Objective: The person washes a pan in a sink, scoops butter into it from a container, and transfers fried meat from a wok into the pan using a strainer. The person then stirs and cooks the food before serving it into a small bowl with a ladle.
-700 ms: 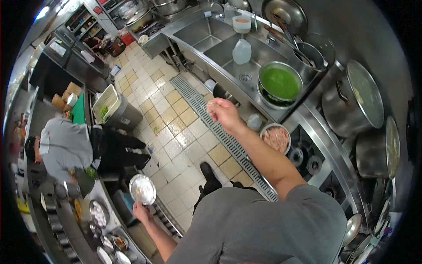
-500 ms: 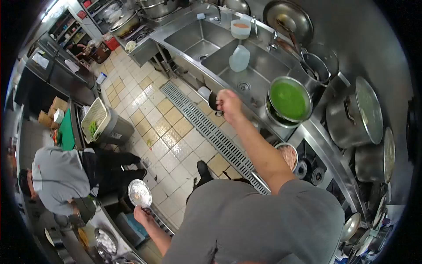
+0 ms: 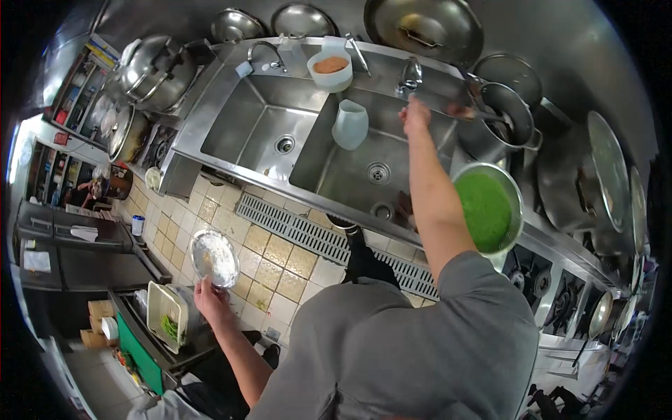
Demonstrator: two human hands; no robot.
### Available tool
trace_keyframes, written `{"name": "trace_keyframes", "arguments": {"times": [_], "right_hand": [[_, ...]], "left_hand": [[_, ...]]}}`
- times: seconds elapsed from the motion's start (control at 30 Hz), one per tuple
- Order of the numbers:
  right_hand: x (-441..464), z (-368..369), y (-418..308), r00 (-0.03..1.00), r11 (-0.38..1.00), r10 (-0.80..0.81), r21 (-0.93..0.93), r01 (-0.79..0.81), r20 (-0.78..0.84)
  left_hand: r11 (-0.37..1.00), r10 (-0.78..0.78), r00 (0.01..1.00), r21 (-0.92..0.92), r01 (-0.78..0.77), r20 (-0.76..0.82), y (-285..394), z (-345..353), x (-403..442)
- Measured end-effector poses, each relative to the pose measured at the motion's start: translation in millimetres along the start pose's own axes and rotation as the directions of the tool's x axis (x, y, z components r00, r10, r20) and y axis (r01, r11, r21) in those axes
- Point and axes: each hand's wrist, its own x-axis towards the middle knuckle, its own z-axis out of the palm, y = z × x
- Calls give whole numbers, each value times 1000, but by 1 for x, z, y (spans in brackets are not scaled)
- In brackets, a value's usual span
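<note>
My left hand (image 3: 212, 301) grips the rim of a shallow metal bowl (image 3: 214, 259), held tilted over the floor with pale smears inside it. My right hand (image 3: 416, 117) reaches across the sink, its fingers curled at the faucet (image 3: 410, 77) on the back ledge; finger detail is small. Below that arm lies the right sink basin (image 3: 332, 171), where a translucent plastic jug (image 3: 350, 126) stands near the divider. Close to my right forearm is a metal pot of green liquid (image 3: 484, 208). A small round metal piece (image 3: 383, 211) sits at the basin's front, partly unclear.
A white tub of orange-brown contents (image 3: 331, 66) stands on the back ledge. Large stockpots (image 3: 577, 185) and burners (image 3: 521, 276) are to the right. A bin with greens (image 3: 168, 318) and a co-worker's light shirt (image 3: 175, 406) are at lower left. A floor grate (image 3: 294, 227) runs before the sink.
My view has turned left and nearer the sink. My right hand has gone from holding a dark-handled thing beside the sink to the faucet. The bowl stays in my left hand.
</note>
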Motion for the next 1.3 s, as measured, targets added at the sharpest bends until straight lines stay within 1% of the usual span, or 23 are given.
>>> {"name": "trace_keyframes", "arguments": {"times": [0.07, 0.13, 0.17, 0.27, 0.3, 0.4, 0.43, 0.47, 0.53, 0.57, 0.63, 0.7, 0.73, 0.77, 0.83, 0.87, 0.93, 1.0, 1.07, 1.13, 1.2, 1.23, 1.3], "right_hand": [[52, 0, -4, 995, 995, 95, -17, -96, -20], [97, 5, -2, 997, 994, 77, -77, -77, -7], [114, 2, 2, 998, 989, 48, -144, -43, 28], [162, -7, 8, 982, 964, 175, -215, -155, 76], [164, -5, 1, 970, 922, 238, -328, -207, 57], [182, -5, 7, 961, 906, 266, -360, -223, 71], [185, -10, 4, 951, 915, 252, -365, -173, 179], [191, -15, 10, 958, 920, 240, -354, -171, 159], [194, -29, 27, 880, 974, 54, -218, 57, 473], [188, -35, 33, 912, 977, 107, -213, -23, 395], [152, -33, 46, 972, 929, -57, -345, 135, 228], [68, -10, 28, 994, 994, 55, -94, -64, -95], [48, -18, 42, 997, 995, 32, 100, -25, -68], [33, -31, 60, 997, 972, 55, 227, -66, 52], [8, -40, 84, 1000, 956, -5, 294, 0, 17], [-22, -26, 63, 974, 951, 106, 307, -40, -200], [-32, -26, 58, 903, 998, -46, -50, 27, -427], [-26, -33, 48, 914, 971, -193, -204, 125, -358], [-44, -11, -4, 815, 824, -285, -563, -61, -505], [-54, 6, -48, 740, 622, -527, -783, 2, -417], [-22, 9, -39, 420, 430, -866, -831, 352, -271], [-35, 18, -61, 408, 430, -870, -830, 356, -276], [-55, 47, -94, 754, 482, -655, -796, 367, -49]], "left_hand": [[994, -58, 998, 87, 60, -16, 6, 44, 16], [979, -199, 979, -44, 198, -29, 13, 87, 35], [973, -225, 968, -21, 229, 112, 12, 81, 54], [983, -177, 980, 58, 172, 95, 33, 113, 82], [985, -167, 980, 51, 162, 109, 35, 126, 93], [968, -240, 955, 119, 221, 175, 26, 162, 137], [967, -254, 917, 104, 233, 308, 19, 164, 161], [964, -260, 921, 130, 232, 290, 18, 187, 167], [961, -271, 888, 154, 229, 371, 15, 231, 175], [957, -286, 870, 168, 237, 401, 8, 242, 184], [934, -352, 747, 266, 239, 564, -12, 270, 204], [935, -319, 734, 326, 141, 599, -26, 312, 199], [919, -391, 669, 302, 252, 632, -57, 320, 216], [912, -407, 575, 352, 211, 710, -71, 337, 221], [880, -475, 439, 412, 236, 763, -93, 373, 212], [849, -528, 363, 474, 231, 768, -107, 393, 202], [843, -535, 225, 533, 77, 814, -114, 429, 180], [822, -565, 102, 569, -21, 819, -147, 460, 177], [838, -539, 53, 542, -64, 841, -148, 486, 149], [857, -508, 111, 514, -32, 854, -132, 500, 120], [863, -502, 23, 503, -56, 864, -142, 516, 112], [858, -510, 20, 511, -52, 860, -138, 522, 99], [858, -510, 26, 511, -59, 860, -135, 532, 85]]}}
